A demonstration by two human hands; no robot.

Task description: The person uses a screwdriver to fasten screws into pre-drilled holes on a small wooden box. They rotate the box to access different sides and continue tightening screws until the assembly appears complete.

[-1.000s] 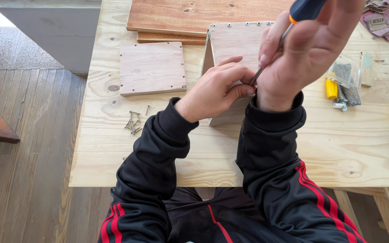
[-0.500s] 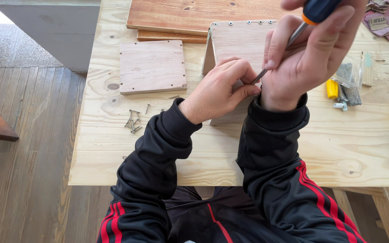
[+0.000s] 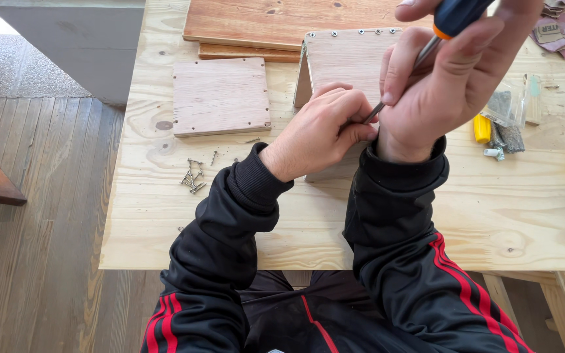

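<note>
Seemingly, from the head view, your right hand grips the screwdriver, its tip between your left hand's pinched fingers against the plywood box. If the tip slips off, it could jab those fingers.

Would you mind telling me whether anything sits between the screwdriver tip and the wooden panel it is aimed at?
Only the left hand: its fingers pinch around the tip of the screwdriver, held by the right hand, right at the panel. What they pinch is hidden. Nothing else visible lies between tip and wood.
</note>
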